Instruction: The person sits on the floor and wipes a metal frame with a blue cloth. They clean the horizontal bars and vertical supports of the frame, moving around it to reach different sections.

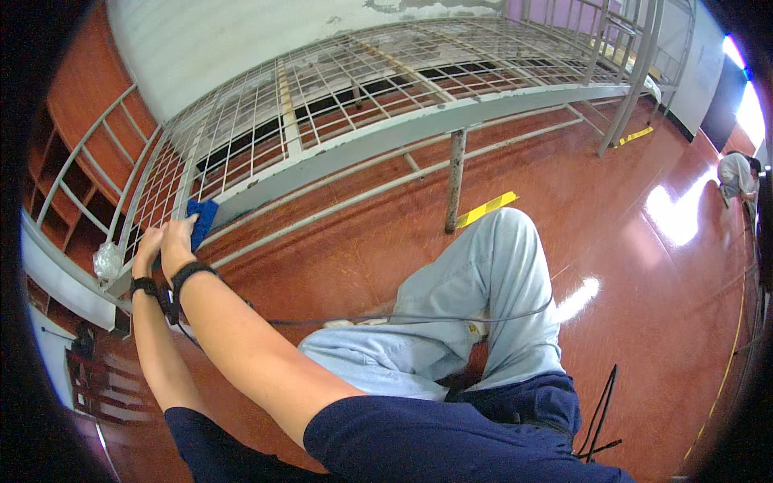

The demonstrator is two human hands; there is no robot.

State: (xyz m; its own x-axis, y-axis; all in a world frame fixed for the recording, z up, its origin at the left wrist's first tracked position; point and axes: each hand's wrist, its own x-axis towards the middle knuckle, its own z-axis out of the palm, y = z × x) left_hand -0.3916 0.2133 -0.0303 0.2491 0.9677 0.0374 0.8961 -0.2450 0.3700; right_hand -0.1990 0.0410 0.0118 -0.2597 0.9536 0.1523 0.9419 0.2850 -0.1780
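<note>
My right hand point(179, 244) grips a blue cloth point(203, 221) against the near corner of a metal bed frame point(362, 136). Part of the cloth sticks out past my fingers along the side rail. Close beside it, my left hand point(148, 246) rests at the same end of the frame; its fingers are mostly hidden, so its grip does not show. Both wrists wear black straps, and a thin dark cable point(338, 320) runs from them across my legs. The bed base is a wire grid with chipped, worn paint on its rail.
A clear plastic bundle point(107, 261) hangs by the headboard bars point(90, 157). Wooden shelving point(84, 78) stands behind. One bed leg point(456, 181) meets the red floor by yellow striped tape point(488, 208). Another person point(737, 175) crouches at far right. Black straps point(598, 416) lie behind me.
</note>
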